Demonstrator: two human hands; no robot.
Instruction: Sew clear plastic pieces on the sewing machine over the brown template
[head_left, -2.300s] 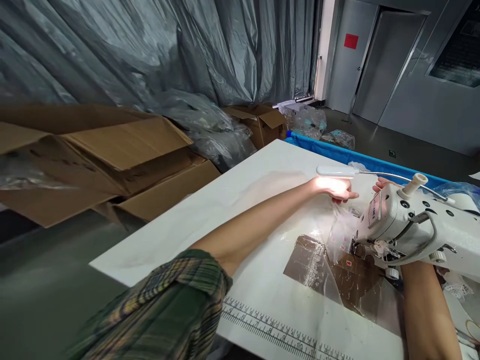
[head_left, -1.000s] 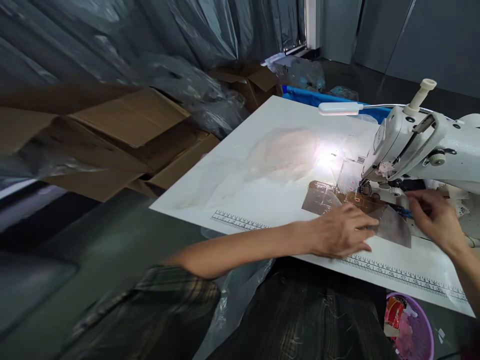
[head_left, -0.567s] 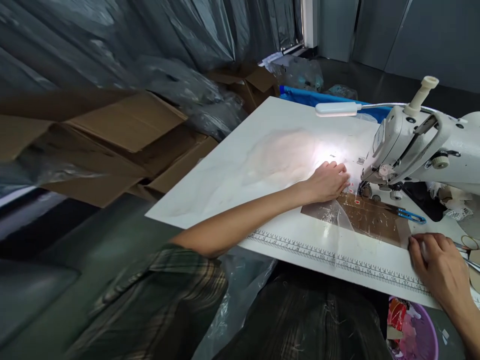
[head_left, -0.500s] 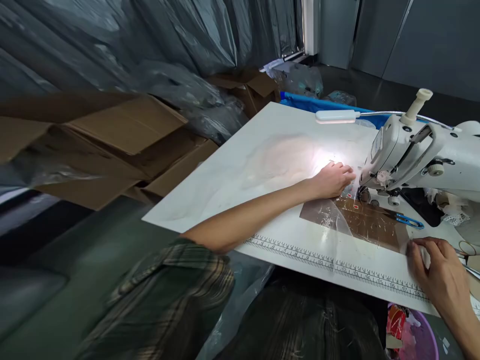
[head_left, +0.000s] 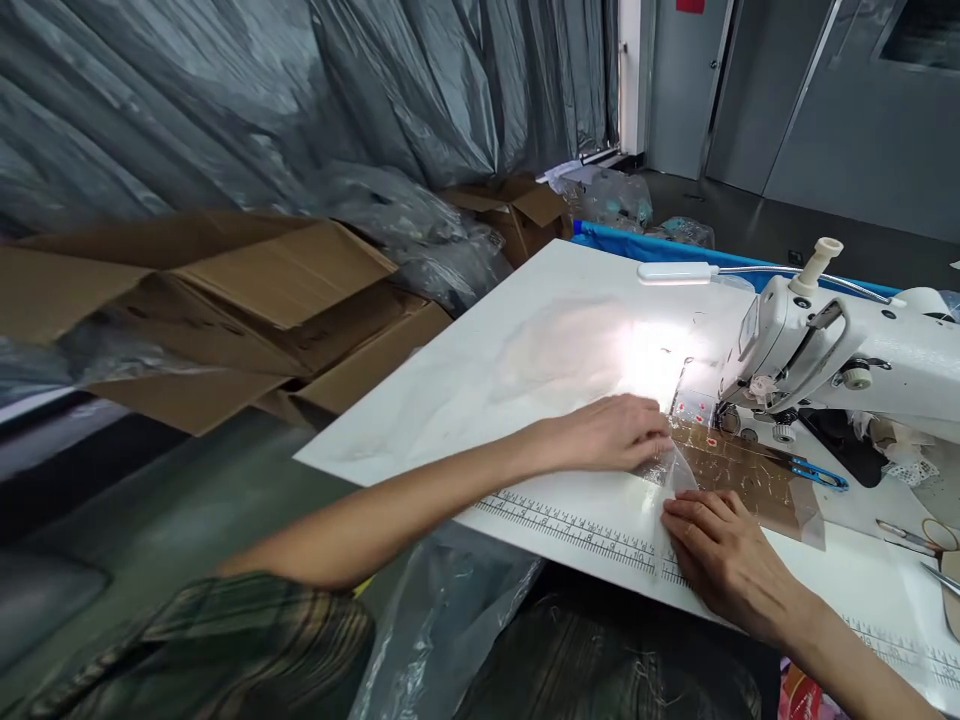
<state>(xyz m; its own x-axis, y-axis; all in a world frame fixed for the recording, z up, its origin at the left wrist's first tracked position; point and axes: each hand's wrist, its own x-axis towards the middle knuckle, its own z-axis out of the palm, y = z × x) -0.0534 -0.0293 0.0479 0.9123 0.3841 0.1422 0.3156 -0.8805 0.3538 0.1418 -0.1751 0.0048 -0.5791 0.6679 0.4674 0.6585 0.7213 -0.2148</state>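
Note:
A thin clear plastic sheet (head_left: 681,476) lies in front of the sewing machine (head_left: 821,340), its near part lifted between my hands. My left hand (head_left: 619,432) is closed, fingers curled at the sheet's left side; its fingertips are partly hidden. My right hand (head_left: 724,550) pinches the sheet's near edge, just above the printed ruler (head_left: 592,535). Under the needle area lies a brown strip (head_left: 739,475) littered with thread bits. Blue-handled thread snips (head_left: 819,472) rest on the strip's right side.
Open cardboard boxes (head_left: 285,275) and plastic wrapping stand left of the white table (head_left: 420,400). A lamp (head_left: 677,273) on a bendable neck lights the tabletop. Tweezers (head_left: 906,535) lie at the right. Behind the table runs a blue-edged bin (head_left: 645,243).
My left hand has drawn back from the needle area toward me and left. My right hand has moved left from the strip's right end to the clear sheet, whose near part now rises.

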